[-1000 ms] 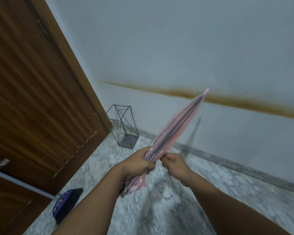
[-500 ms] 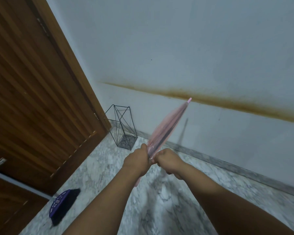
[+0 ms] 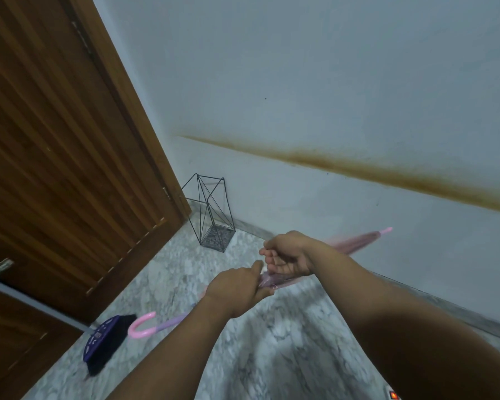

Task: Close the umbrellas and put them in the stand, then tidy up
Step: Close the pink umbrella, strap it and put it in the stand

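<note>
Head view, umbrella: pink umbrella point(image 3: 355, 243), folded, lying nearly level above the floor, slanting from lower left to upper right; blurred along most of its length.
Head view, umbrella tip: pink tip point(image 3: 386, 229) points right and far, toward the wall.
Head view, umbrella handle: pink hooked handle point(image 3: 142, 326) shows at lower left, under the left forearm, just beside the brush.
Head view, left hand: left hand point(image 3: 237, 287) curled round the folded cloth near the umbrella's middle, knuckles up, one finger stretched toward the right hand.
Head view, right hand: right hand point(image 3: 289, 254) just right of and beyond the left, fingers curled with the palm side showing; it sits against the umbrella, but whether it truly grips the cloth I cannot tell because of blur.
Head view, stand: black wire stand point(image 3: 211, 212) upright on the floor in the far corner, between door and wall, well apart from the umbrella; nothing visible inside it.
Head view, brush: purple brush point(image 3: 105, 340) with dark bristles on the floor at near left, by the door.
Head view, door: brown wooden door point(image 3: 64, 145) fills the left side.
Head view, wall: pale wall point(image 3: 315, 82) with a brown streak across it.
Head view, floor: grey marbled floor point(image 3: 277, 342).
</note>
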